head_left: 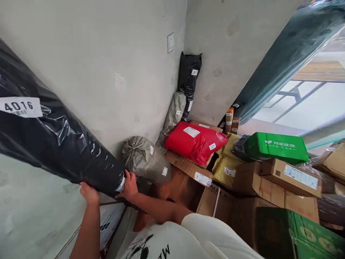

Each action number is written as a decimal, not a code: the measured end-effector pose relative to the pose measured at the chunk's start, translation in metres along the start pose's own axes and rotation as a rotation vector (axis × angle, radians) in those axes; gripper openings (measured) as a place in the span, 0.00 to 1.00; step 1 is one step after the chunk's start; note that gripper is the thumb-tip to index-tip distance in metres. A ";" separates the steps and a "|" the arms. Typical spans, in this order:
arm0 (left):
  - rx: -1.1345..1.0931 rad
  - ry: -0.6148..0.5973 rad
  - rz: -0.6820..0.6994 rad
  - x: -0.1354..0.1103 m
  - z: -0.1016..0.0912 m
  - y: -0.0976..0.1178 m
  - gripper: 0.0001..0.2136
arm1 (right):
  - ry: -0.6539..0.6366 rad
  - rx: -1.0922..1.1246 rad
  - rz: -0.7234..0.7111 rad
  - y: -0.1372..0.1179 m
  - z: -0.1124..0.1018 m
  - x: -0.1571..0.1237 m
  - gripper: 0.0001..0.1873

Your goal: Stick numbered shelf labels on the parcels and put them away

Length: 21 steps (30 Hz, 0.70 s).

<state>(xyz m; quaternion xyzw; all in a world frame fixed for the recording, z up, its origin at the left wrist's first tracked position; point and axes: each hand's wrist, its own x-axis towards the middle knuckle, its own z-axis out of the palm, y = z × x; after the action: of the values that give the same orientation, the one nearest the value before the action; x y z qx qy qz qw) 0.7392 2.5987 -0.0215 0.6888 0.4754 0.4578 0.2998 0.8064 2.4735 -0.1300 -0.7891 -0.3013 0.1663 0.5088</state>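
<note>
A long, thick parcel (67, 138) in shiny black plastic slants from the upper left down toward the middle, with a white label reading 4016 near its upper part. My left hand (90, 194) grips it from underneath; the fingertips are hidden behind the plastic. Round its lower end, beside a small label, my right hand (129, 187) is closed, thumb below and fingers on the far side. Just past my right hand, a grey plastic sack (144, 158) with a gathered top stands against the wall.
A red parcel (195, 142) lies on cardboard boxes in front of the corner. Black and grey tall parcels (190, 73) lean in that corner. Toward the right are a gold bag (225, 169), a green box (277, 147) and several stacked cartons (291, 176). A white printed box (111, 219) stands below my hands.
</note>
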 end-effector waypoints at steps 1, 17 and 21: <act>0.016 0.034 -0.022 0.001 0.001 -0.003 0.27 | -0.028 -0.002 -0.025 0.007 -0.004 -0.006 0.74; -0.046 0.083 0.025 -0.017 -0.011 -0.005 0.23 | 0.021 -0.314 -0.391 0.031 -0.102 0.022 0.42; -0.037 0.072 0.038 -0.031 -0.020 -0.006 0.17 | -0.156 -0.533 -0.490 0.015 -0.108 0.047 0.43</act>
<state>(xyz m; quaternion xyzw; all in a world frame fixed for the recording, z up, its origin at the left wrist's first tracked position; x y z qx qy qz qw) 0.7143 2.5719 -0.0294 0.6751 0.4642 0.4965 0.2867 0.9085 2.4238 -0.0951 -0.7832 -0.5519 0.0149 0.2859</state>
